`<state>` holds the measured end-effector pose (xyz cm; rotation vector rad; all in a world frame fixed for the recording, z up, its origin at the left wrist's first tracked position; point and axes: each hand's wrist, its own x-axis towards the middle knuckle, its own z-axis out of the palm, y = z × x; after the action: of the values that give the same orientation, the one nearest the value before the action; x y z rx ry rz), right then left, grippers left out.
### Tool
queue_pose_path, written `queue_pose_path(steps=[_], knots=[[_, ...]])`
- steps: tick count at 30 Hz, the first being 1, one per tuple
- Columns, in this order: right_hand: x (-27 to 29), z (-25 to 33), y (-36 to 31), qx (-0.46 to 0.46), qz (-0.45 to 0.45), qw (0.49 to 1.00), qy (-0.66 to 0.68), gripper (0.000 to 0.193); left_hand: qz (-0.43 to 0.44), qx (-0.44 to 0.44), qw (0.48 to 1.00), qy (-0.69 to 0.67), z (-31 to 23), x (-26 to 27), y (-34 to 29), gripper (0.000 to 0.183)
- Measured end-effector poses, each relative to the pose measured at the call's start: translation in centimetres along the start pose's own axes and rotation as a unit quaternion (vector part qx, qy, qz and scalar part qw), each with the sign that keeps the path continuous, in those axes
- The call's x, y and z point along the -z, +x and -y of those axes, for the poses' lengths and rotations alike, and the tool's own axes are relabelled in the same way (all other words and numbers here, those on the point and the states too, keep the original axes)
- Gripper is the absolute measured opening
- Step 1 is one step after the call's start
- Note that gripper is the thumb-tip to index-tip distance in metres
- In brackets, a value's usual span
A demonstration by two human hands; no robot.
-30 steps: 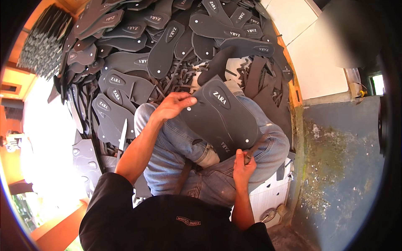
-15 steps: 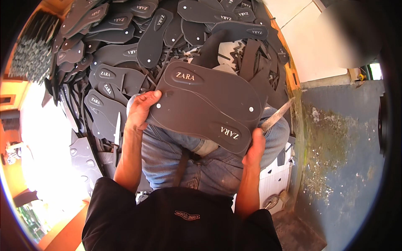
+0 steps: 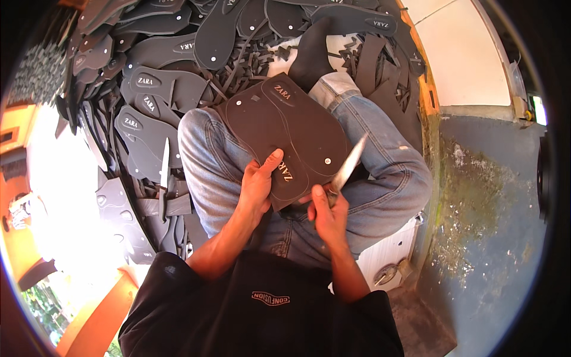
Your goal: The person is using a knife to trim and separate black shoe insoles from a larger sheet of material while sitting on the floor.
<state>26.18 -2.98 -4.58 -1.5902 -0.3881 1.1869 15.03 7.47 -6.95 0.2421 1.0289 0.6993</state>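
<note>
A dark foam sheet (image 3: 300, 134) with two sandal sole outlines pressed into it is held tilted above my lap. My left hand (image 3: 258, 183) grips its near left edge, thumb on top and fingers underneath. Closed around a knife (image 3: 350, 163), my right hand (image 3: 329, 215) is at the sheet's near right corner. The blade points up and away along the sheet's right edge. I cannot tell whether the blade touches the foam. A second knife (image 3: 165, 172) with a dark handle lies to my left, beside cut sandal soles (image 3: 137, 128).
Cut soles (image 3: 214, 35) are heaped ahead, with foam offcuts (image 3: 369, 77) among them. An uncut sheet (image 3: 122, 214) lies at left. My bent legs (image 3: 380, 154) frame the work. A wooden edge (image 3: 425, 77) and a stained grey floor (image 3: 488, 220) are at right. A round metal object (image 3: 386, 274) is lower right.
The sheet has turned, and its near end now points toward me. My left hand has shifted to its near end. My right hand has moved inward, and the knife blade now shows clearly.
</note>
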Motion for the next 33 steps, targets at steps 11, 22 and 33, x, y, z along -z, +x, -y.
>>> queue_pose_path(steps=[11, 22, 33], knots=[[5.6, 1.3, -3.7, -0.026, 0.044, 0.953, -0.298, 0.039, -0.025, 0.028, 0.999, 0.038, -0.2, 0.2, 1.0, 0.038], [5.6, 0.5, -3.5, -0.057, 0.051, 0.925, -0.373, 0.038, -0.037, 0.045, 0.998, 0.020, -1.0, -0.2, 1.2, 0.040], [5.3, 0.1, -3.1, -0.059, 0.031, 0.916, -0.396, 0.036, -0.042, 0.050, 0.998, 0.021, -1.1, -0.4, 1.6, 0.037]])
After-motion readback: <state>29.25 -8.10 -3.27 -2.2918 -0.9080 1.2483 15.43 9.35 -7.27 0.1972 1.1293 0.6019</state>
